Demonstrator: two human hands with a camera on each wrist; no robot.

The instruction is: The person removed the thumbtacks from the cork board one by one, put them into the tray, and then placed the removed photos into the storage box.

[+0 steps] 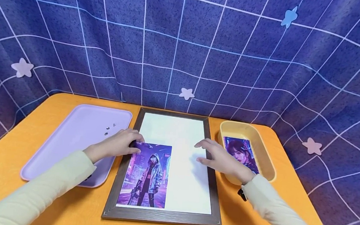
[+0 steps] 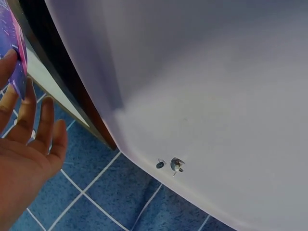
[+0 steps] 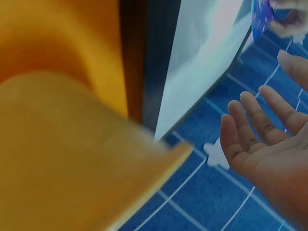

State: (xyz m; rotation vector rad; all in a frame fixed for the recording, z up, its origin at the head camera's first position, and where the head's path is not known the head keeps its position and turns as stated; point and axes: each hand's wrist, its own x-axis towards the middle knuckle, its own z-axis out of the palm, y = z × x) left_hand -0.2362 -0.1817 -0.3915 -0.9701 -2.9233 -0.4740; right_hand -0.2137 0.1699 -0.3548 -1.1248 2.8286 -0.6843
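At its upper left corner my left hand (image 1: pixel 122 142) pinches an art print (image 1: pixel 151 181) of a hooded figure in purple city lights. The print covers the lower left part of a white board (image 1: pixel 186 191) in a dark wooden frame (image 1: pixel 161 216). In the left wrist view, the thumb and fingertips meet the print's corner (image 2: pixel 18 77). Fingers spread and holding nothing, my right hand (image 1: pixel 219 157) hovers above the board's right side. The right wrist view shows that same hand (image 3: pixel 269 144) with its palm bare.
Left of the frame lies a lilac tray (image 1: pixel 64 145) bearing several small shiny metal pieces (image 1: pixel 106 133). On the right stands a yellow bin (image 1: pixel 267 164) with another purple print (image 1: pixel 241 151) inside. All sit on an orange table (image 1: pixel 238 217) before a blue grid curtain (image 1: pixel 158 60).
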